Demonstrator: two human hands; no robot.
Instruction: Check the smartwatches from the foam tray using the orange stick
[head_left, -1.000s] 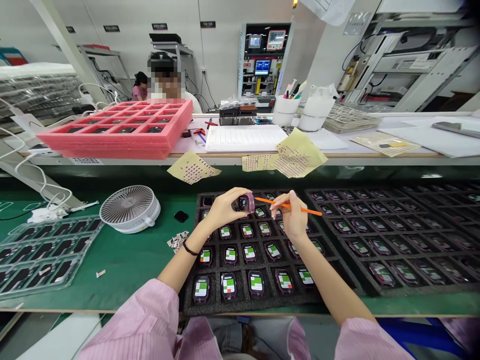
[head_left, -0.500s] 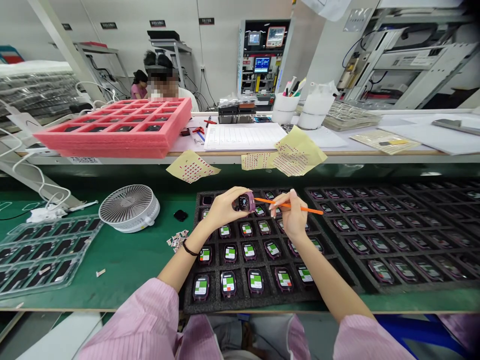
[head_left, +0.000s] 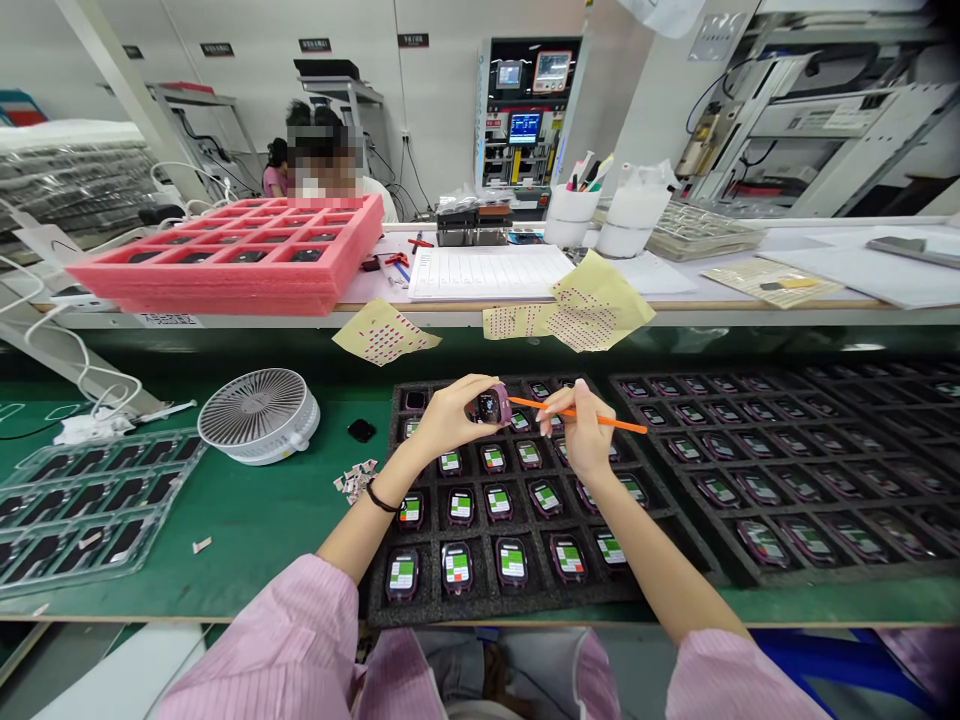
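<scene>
Between the fingers and thumb of my left hand (head_left: 454, 415) is a purple-cased smartwatch body (head_left: 491, 405), raised above the foam tray and turned so its dark face shows in part. My right hand (head_left: 581, 425) is closed round a thin orange stick (head_left: 609, 419), whose kind I cannot make out. The stick's left tip meets or nearly meets the side of the watch. Below both hands lies a black foam tray (head_left: 480, 535) with rows of watch bodies, most with green-and-white screens lit.
A second black foam tray (head_left: 701, 520) of watches adjoins on the right. Left are a round fan (head_left: 259, 415), small paper scraps (head_left: 356, 481), a dark watch piece (head_left: 361, 430) and a clear plastic tray (head_left: 150, 545). Pink foam (head_left: 217, 285) rests on the shelf; a person sits beyond.
Both hands hold almost the same position, with the stick still against or close to the watch's side. The watch face appears very slightly turned.
</scene>
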